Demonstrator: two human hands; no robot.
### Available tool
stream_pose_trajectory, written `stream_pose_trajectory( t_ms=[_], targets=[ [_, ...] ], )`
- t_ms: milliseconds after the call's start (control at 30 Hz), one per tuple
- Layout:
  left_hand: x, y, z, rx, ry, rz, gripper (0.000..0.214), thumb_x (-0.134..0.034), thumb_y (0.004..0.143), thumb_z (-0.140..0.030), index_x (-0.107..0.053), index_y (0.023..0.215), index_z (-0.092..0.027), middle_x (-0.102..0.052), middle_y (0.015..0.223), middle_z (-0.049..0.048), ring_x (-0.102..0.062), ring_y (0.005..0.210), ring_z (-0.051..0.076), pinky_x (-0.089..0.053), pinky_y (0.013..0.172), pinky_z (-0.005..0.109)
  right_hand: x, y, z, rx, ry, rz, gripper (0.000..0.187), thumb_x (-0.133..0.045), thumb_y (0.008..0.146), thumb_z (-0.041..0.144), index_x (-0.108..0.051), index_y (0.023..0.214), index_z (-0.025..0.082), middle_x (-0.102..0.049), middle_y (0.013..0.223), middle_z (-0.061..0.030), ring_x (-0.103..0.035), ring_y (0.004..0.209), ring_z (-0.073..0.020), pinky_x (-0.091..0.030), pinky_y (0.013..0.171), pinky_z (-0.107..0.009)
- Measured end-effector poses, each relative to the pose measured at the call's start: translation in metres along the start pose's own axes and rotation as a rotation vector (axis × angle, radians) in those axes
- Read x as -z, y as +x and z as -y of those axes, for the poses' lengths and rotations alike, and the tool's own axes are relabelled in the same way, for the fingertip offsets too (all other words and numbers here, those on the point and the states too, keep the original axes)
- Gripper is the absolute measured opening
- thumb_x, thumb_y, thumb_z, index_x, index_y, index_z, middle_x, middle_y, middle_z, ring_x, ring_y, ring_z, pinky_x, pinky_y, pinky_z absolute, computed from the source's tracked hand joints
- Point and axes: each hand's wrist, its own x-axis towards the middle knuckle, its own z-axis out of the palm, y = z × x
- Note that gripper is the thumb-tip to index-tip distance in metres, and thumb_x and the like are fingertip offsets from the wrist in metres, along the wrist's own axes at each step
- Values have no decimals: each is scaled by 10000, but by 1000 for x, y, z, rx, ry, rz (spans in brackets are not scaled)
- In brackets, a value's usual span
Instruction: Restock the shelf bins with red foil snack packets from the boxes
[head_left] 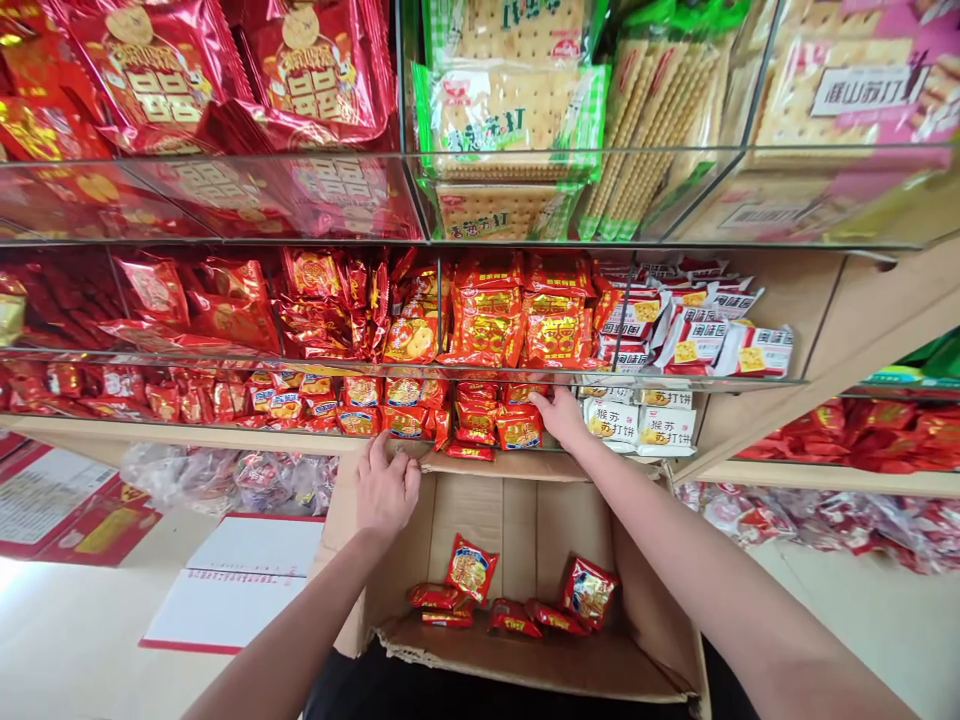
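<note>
Small red snack packets (519, 430) are stacked in the lowest shelf compartment in front of me. My right hand (561, 418) reaches in at their right side, its fingertips against the edge of the stack. My left hand (386, 487) is at the shelf's front edge, fingers bent and loosely apart, with a fingertip by another red packet (406, 421). Neither hand has a packet visibly gripped. Below my hands stands an open cardboard box (517, 515). Several loose red packets lie at its near end, among them one round-pictured packet (472, 568) and another at the right (589, 592).
White cracker packets (665, 430) sit right of my right hand. A clear shelf front (480, 372) runs just above my hands. Higher up are large red bags (161, 70) and green-edged cracker packs (517, 110). Bagged goods (240, 480) and a white-and-red carton (236, 580) lie at the left.
</note>
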Motion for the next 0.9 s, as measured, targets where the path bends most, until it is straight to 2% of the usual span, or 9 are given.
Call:
stream_pose_trajectory(
  t_ms=[133, 400, 700, 900],
  targets=[
    [1, 0, 0, 3, -2, -6, 304, -364, 834, -314, -631, 765, -186, -386, 1291, 135, -325, 1205, 309, -359, 895, 450, 3, 3, -2, 5, -14, 37, 182, -511, 776, 281, -585, 895, 164, -658, 884, -70, -609, 792, -191, -450, 699, -294],
    [1, 0, 2, 9, -17, -18, 295, -364, 836, -313, -619, 749, -192, -373, 1294, 128, -330, 1199, 305, -354, 897, 445, 6, 7, 3, -2, -79, 20, 229, -530, 773, 323, -628, 861, 135, -663, 859, -132, -608, 847, -256, -438, 724, -323],
    [0, 1, 2, 9, -8, -10, 304, -358, 837, -312, -629, 765, -194, -379, 1287, 126, -341, 1188, 299, -349, 907, 440, -4, 6, 2, 8, -20, -58, 277, -468, 808, 352, -611, 947, 161, -671, 921, -82, -618, 858, -207, -458, 709, -269],
    [1, 2, 1, 19, -5, -5, 295, -381, 823, -316, -644, 781, -190, -379, 1288, 124, -355, 1165, 311, -361, 890, 457, -6, 10, 9, 2, -80, -127, 229, -477, 791, 309, -631, 843, 148, -659, 916, -137, -594, 911, -276, -434, 786, -354]
  ],
)
